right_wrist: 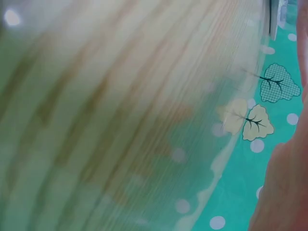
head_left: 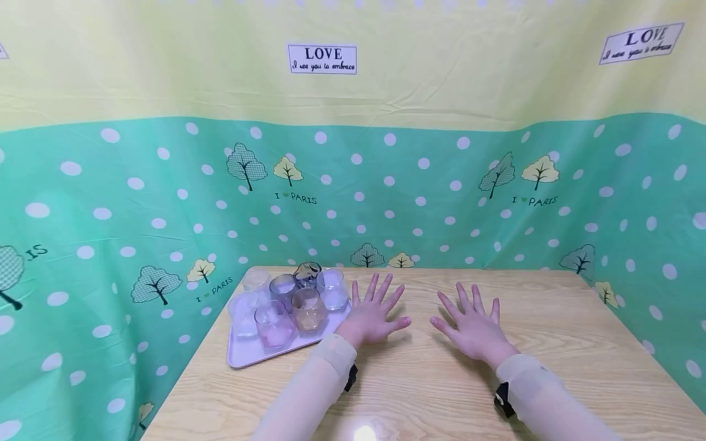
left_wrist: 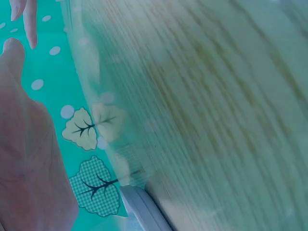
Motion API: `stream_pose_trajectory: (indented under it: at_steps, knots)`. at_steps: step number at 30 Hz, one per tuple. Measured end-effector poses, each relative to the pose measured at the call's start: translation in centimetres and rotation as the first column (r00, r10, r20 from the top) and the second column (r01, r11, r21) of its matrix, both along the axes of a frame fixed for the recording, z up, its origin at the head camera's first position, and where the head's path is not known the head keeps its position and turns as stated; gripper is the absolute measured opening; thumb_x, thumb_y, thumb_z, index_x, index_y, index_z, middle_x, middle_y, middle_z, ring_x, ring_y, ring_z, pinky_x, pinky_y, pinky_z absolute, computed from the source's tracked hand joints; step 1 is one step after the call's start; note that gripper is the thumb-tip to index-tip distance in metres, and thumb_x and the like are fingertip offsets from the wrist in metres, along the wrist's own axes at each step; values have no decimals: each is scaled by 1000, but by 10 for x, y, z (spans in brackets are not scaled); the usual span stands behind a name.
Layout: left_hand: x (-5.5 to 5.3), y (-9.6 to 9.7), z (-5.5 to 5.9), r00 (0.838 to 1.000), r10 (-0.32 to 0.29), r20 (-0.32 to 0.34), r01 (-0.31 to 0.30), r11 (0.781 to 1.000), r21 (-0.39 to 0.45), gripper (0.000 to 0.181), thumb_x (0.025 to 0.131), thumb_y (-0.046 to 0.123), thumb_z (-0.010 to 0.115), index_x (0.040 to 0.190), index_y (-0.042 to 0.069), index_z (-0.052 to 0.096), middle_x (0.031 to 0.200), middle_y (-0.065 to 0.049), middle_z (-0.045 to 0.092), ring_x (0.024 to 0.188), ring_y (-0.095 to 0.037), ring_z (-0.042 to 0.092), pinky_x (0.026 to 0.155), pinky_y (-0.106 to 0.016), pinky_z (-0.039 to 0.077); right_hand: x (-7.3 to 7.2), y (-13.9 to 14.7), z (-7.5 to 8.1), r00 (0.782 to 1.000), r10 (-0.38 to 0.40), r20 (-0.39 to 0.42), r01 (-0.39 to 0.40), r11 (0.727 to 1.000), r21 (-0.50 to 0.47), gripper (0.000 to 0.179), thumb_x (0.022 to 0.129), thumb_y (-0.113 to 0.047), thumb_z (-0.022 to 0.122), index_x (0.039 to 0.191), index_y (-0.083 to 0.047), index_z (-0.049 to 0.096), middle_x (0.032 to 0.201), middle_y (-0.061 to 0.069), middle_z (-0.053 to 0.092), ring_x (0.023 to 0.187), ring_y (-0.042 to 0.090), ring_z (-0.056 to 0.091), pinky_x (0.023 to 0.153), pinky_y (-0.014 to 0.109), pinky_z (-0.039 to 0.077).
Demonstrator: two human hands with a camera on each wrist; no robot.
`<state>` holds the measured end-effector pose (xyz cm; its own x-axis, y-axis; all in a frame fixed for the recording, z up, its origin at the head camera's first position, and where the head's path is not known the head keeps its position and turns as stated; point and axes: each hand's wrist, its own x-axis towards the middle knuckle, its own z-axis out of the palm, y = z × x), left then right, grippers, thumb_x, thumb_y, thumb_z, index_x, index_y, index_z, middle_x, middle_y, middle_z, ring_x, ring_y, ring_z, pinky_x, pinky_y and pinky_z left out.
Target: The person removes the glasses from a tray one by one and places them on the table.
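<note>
Both hands are held out over the wooden table (head_left: 419,392), fingers straight and spread, holding nothing. My left hand (head_left: 372,315) is just right of a pale lilac tray (head_left: 238,361). On that tray stand several drinking glasses, among them a pinkish glass (head_left: 276,327), an amber-tinted glass (head_left: 309,311), a grey glass (head_left: 284,288) and a colourless glass (head_left: 333,291). A dark glass (head_left: 307,273) at the back seems to lie tilted. My right hand (head_left: 475,331) is apart from the left, nearest to bare tabletop. Each wrist view shows part of its hand at one edge.
A green and yellow curtain (head_left: 386,202) with dots and trees hangs behind the table and along both sides. In the left wrist view, the tray's edge (left_wrist: 144,207) shows low down. A bright reflection lies on the tabletop near the front.
</note>
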<state>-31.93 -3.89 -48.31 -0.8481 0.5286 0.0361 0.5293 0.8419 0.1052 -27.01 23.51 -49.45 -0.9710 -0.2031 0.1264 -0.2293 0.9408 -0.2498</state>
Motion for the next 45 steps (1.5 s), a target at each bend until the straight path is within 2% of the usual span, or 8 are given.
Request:
stream_pose_trajectory:
  at_steps: [11, 19, 23, 27, 31, 35, 41, 45]
  knots:
    - [-1, -1, 0, 999, -2, -36, 1, 1000, -21, 85, 104, 78, 32, 173, 32, 16, 178, -1, -11, 163, -38, -8, 120, -76, -2, -3, 4, 0, 1000, -9, 0, 9, 1000, 20, 86, 104, -78, 33, 171, -24, 30, 177, 24, 4, 157, 56, -8, 111, 84, -13]
    - [-5, 3, -1, 1000, -13, -10, 13, 999, -31, 83, 104, 79, 31, 173, 36, 11, 178, 1, -15, 163, -36, -12, 119, -75, -9, -3, 3, 3, 1000, -18, 9, 18, 1000, 11, 85, 105, -77, 34, 171, -23, 29, 177, 24, 2, 157, 56, -9, 111, 83, -13]
    - [-2, 0, 4, 999, -42, 6, 42, 999, 28, 80, 106, 75, 32, 173, 36, 12, 177, -1, -13, 162, -35, -12, 121, -73, -5, -2, 2, 6, 999, -34, 19, 35, 999, -37, 82, 107, -73, 34, 172, -21, 27, 176, 27, 4, 157, 58, -7, 111, 85, -7]
    - [3, -11, 13, 995, -77, 60, 66, 982, 175, 77, 107, 71, 38, 172, 35, 17, 178, -1, -7, 163, -31, -4, 124, -67, 1, -3, 0, 9, 999, -44, 32, 47, 994, -98, 80, 109, -70, 32, 172, -20, 24, 174, 31, 7, 156, 60, 0, 113, 85, 5]
    - [14, -32, 24, 987, -114, 114, 66, 931, 360, 74, 108, 66, 44, 171, 30, 28, 179, -2, 9, 160, -36, 21, 124, -63, 20, -4, -4, 13, 999, -31, 31, 36, 987, -159, 78, 112, -65, 32, 172, -16, 24, 172, 33, 15, 153, 63, 12, 113, 83, 19]
    - [29, -57, 38, 980, -159, 117, 77, 856, 512, 66, 111, 57, 48, 164, 19, 45, 173, -4, 31, 155, -35, 35, 123, -57, 29, -6, -9, 18, 999, -23, 26, 28, 971, -238, 74, 114, -58, 34, 170, -10, 28, 169, 34, 25, 152, 60, 22, 116, 77, 24]
    - [50, -98, 58, 980, -197, 15, 131, 709, 693, 44, 111, 29, 57, 148, 5, 63, 153, -11, 60, 139, -32, 58, 111, -51, 48, -11, -21, 21, 1000, 2, 9, 2, 939, -343, 71, 115, -54, 36, 164, -3, 39, 165, 32, 35, 150, 54, 34, 121, 67, 25]
    - [59, -127, 64, 983, -168, -80, 168, 613, 772, 36, 109, 16, 60, 141, 2, 69, 142, -11, 68, 128, -31, 67, 103, -44, 55, -15, -31, 20, 1000, 17, 16, -8, 904, -429, 67, 115, -51, 40, 162, -3, 44, 163, 28, 42, 150, 50, 37, 123, 63, 26]
